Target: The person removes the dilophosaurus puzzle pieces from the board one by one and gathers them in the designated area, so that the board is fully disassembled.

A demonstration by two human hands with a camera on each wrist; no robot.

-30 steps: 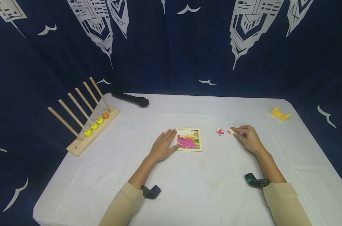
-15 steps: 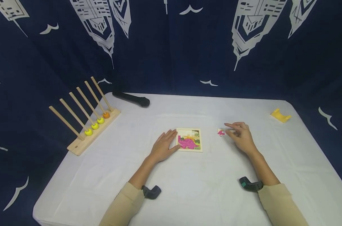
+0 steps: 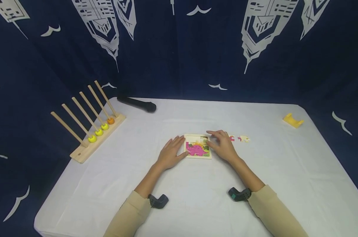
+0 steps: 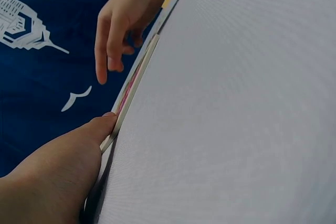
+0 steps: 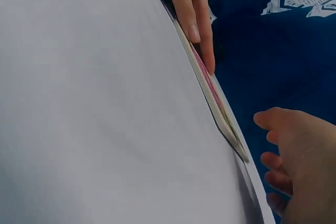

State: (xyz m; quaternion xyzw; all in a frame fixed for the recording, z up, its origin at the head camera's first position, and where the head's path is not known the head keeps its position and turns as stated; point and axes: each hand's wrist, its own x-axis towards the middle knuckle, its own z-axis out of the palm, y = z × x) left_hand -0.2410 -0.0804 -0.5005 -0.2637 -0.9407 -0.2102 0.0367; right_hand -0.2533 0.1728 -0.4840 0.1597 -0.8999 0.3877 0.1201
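A framed jigsaw puzzle [image 3: 196,150] with a pink dinosaur picture lies flat on the white table, a pale gap at its upper left. My left hand [image 3: 170,154] rests at its left edge, fingers straight, thumb on the lower left corner. Over the puzzle's right edge hovers my right hand [image 3: 223,146], index finger stretched out and thumb apart from it. Nothing shows between those fingers in the left wrist view, where the right hand [image 4: 126,19] is above the board. Beyond it lie two loose pieces: a pink one [image 3: 232,138], partly hidden by the hand, and a mostly cream one [image 3: 244,139].
On the left stands a wooden peg rack [image 3: 97,138] with yellow and orange beads. A black microphone [image 3: 137,103] lies at the back left. Toward the back right is a yellow plastic piece [image 3: 293,120]. A dark blue patterned curtain [image 3: 179,59] hangs behind the table.
My right hand has left the cream piece and moved left, past the pink piece, to the puzzle's right edge. Both pieces stay on the table. The left hand has not moved.
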